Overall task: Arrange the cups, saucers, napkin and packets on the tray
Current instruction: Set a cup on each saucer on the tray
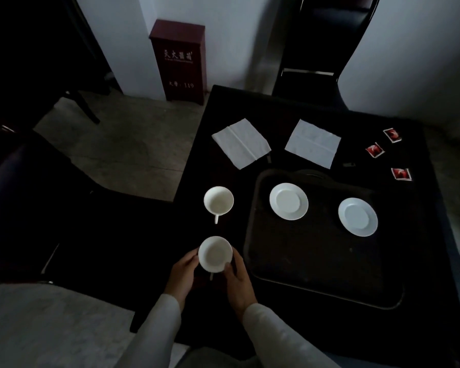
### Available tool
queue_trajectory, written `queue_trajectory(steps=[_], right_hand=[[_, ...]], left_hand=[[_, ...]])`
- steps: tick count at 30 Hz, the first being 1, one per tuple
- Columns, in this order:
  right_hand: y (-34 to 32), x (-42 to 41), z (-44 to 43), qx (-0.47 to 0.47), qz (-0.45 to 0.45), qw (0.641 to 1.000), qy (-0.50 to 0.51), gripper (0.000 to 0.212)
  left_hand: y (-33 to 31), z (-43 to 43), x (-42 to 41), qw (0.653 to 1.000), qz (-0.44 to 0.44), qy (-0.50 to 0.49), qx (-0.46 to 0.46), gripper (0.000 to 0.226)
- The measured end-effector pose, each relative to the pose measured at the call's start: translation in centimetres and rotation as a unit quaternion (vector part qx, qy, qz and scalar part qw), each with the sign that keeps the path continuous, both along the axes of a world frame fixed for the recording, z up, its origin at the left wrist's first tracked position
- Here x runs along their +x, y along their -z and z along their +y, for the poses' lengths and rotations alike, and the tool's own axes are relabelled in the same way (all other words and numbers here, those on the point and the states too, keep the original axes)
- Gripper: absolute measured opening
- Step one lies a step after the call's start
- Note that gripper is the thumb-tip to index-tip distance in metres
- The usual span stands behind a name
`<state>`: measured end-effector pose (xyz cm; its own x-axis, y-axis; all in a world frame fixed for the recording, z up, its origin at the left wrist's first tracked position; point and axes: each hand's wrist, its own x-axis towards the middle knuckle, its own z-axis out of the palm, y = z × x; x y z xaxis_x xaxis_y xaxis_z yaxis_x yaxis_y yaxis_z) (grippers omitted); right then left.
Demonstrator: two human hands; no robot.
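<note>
A dark tray [316,261] lies on the black table with two white saucers on it, one at its far left [288,201] and one at its far right [357,217]. Left of the tray stand two white cups. The far cup [218,201] stands free. The near cup [215,254] is gripped from both sides by my left hand [182,274] and my right hand [238,281]. Two white napkins [241,142] [313,143] lie beyond the tray. Three red packets [374,150] [392,135] [401,173] lie at the far right.
A dark chair [322,49] stands behind the table, and another dark chair [24,181] is on my left. A red fire-extinguisher box [181,62] stands on the floor against the white wall. A small dark object [349,164] lies between the right napkin and the packets.
</note>
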<state>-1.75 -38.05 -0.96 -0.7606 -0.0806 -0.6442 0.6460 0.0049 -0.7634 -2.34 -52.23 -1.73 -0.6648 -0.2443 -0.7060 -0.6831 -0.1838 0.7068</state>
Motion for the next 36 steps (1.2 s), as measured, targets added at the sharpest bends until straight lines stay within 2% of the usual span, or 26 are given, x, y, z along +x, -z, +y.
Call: queue_trajectory(steps=[11,15,19,22,27,36], right_hand=[[-1.2,-4.0,6.7,-0.056,0.026,0.996,0.067,0.036],[-1.6,-5.8,9.3,-0.053,0.009,0.996,0.072,0.033],[-1.7,-8.0,11.8,-0.047,0.016,0.997,0.064,0.032],[-1.5,-9.6,13.1,-0.054,0.012,0.996,0.075,0.035],[-1.0,-11.8,15.1,-0.052,0.017,0.996,0.077,0.036],[-0.4,-15.4,17.2,-0.057,0.006,0.996,0.074,0.038]], left_hand=[[-1.7,6.3,-3.5,0.998,0.039,-0.001,0.051,0.021],[-2.3,8.9,-5.8,0.997,0.020,0.001,0.079,0.024],[-2.6,11.0,-8.1,0.994,0.006,0.003,0.105,0.017],[-3.2,12.5,-9.9,0.993,0.005,0.018,0.114,0.015],[-3.5,14.3,-12.4,0.992,-0.005,0.027,0.123,0.025],[-2.8,16.3,-15.6,0.991,-0.009,0.021,0.134,0.017]])
